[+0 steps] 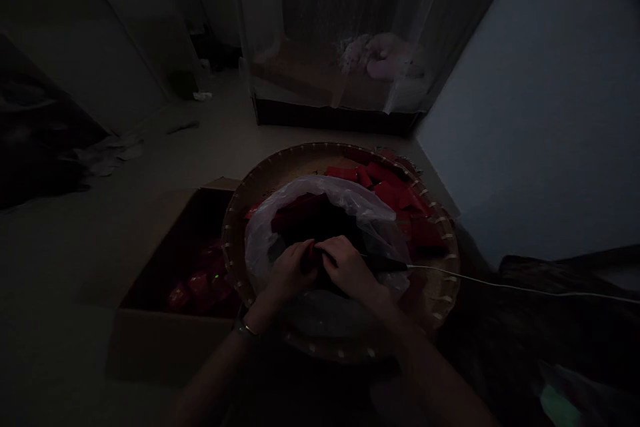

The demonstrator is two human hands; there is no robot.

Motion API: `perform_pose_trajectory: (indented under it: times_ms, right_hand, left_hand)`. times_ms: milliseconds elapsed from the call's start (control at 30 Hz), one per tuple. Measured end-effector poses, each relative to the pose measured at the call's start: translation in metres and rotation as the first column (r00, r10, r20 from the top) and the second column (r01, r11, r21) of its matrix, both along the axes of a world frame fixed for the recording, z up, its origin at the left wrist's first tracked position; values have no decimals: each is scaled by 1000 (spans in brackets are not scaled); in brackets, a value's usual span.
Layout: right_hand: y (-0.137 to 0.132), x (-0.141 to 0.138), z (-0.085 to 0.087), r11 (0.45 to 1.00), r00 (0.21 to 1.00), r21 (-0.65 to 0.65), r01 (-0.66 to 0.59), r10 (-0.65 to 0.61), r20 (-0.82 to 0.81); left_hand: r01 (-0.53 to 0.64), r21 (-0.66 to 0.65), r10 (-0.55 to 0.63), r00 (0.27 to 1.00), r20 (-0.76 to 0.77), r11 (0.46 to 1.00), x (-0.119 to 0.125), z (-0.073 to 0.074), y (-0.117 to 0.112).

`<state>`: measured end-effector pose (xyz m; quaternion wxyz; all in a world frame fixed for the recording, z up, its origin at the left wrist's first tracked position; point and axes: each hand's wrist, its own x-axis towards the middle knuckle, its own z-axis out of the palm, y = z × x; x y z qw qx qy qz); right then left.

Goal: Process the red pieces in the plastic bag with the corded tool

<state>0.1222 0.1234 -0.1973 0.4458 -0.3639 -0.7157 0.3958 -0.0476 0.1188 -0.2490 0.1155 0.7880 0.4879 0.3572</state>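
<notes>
The scene is very dark. My left hand (293, 270) is closed, pinching a small red packet (311, 257). My right hand (347, 267) is bent in beside it, fingertips at the same packet. A dark, slim handle (390, 265) with a white cord (480, 278) reaches out from beside my right hand; whether that hand grips it too, I cannot tell. Below both hands lies an opened clear plastic bag (260, 233) with dark, reddish contents, standing in a round woven bamboo tray (231, 240). Several red packets (395, 190) lie on the tray's far right side.
A cardboard box (165, 340) with shiny red packets (200, 287) stands at the tray's left. The white cord runs off to the right, past dark cloth. Behind are a sheer curtain (310, 80), a pale wall (545, 93) and items on the floor at left.
</notes>
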Motion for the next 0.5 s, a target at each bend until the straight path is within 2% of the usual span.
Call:
perform_pose_trajectory:
  times_ms: [167, 300, 400, 500]
  right_hand:
    - [-5, 5, 8, 999, 999, 21, 28, -29, 19]
    - [-5, 8, 2, 997, 997, -21, 77, -77, 2]
    - [-4, 7, -4, 995, 995, -38, 93, -91, 43]
    - [-5, 6, -1, 992, 987, -10, 128, -126, 103]
  left_hand:
    - [-21, -25, 21, 1000, -24, 999, 0, 0, 0]
    - [-6, -27, 6, 1000, -15, 1000, 0, 2, -1]
    - [-7, -29, 7, 1000, -9, 1000, 0, 2, -1]
    - [-30, -38, 29, 1000, -10, 999, 1, -1, -3]
